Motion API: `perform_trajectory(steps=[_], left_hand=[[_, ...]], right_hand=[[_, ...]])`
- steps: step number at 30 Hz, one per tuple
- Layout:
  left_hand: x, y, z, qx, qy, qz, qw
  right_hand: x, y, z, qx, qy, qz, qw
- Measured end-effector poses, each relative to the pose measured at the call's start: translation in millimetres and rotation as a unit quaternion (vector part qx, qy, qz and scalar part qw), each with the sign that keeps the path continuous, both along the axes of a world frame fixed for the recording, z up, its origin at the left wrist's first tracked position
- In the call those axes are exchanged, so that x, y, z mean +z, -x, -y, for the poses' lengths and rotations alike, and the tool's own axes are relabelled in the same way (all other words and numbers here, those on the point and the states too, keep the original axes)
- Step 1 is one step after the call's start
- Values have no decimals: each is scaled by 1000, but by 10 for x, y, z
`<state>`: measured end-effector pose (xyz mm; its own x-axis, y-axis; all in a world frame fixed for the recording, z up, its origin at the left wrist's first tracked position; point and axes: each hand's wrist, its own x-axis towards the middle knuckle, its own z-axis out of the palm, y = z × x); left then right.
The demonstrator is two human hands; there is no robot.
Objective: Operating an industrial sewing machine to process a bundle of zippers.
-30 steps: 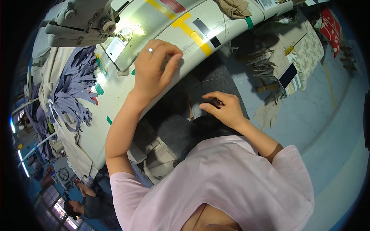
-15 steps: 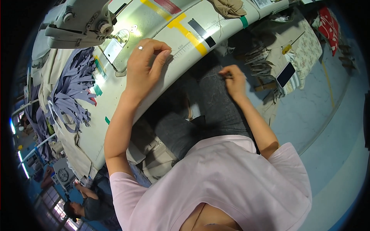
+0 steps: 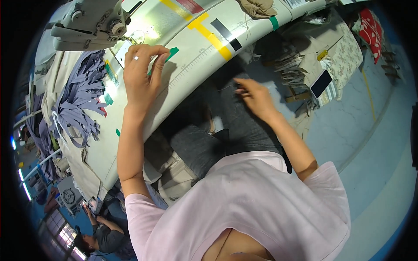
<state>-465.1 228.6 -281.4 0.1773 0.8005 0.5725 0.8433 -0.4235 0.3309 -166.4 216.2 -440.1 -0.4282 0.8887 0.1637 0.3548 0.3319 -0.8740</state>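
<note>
Tape, a short green strip point(image 3: 173, 53), lies on the smooth cream-white sewing table point(image 3: 104, 150) just beside the bare left hand point(image 3: 141, 75), half curled near the grey metal sewing machine point(image 3: 89, 26); whether that hand pinches anything, I cannot tell. The bare right hand point(image 3: 257, 99), loosely curled, looks empty above the dark grey trousers point(image 3: 246, 135)

Hard, near-white glare lies on the table point(image 3: 178, 89) beside the sewing machine point(image 3: 89, 26). The left hand point(image 3: 141, 74) drops a soft shadow toward the table's front edge, and below that edge the trousers point(image 3: 244, 117) sink into dimness. Beyond the table's left end, the window point(image 3: 67, 235) and tube light point(image 3: 26, 189) burn out white. The right hand point(image 3: 257, 98) looks slightly smeared. Fisheye distortion bows the table's front edge into an arc, with black corners all round.
</note>
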Motion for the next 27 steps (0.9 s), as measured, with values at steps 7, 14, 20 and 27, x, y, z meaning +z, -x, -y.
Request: perform_trajectory(steps=[7, 14, 20, 27], left_hand=[[-5, 59, -22, 3, 16, 41, 999], [119, 50, 25, 17, -34, -42, 998], [21, 36, -25, 13, -31, -43, 999], [-46, -7, -41, 12, 26, -2, 1000]], right_hand=[[40, 241, -151, 130, -116, 266, 948], [-317, -1416, -771, -245, 60, 298, 921], [-131, -1535, -1152, -172, 25, 233, 957], [-241, -395, -607, 77, 145, 152, 975]])
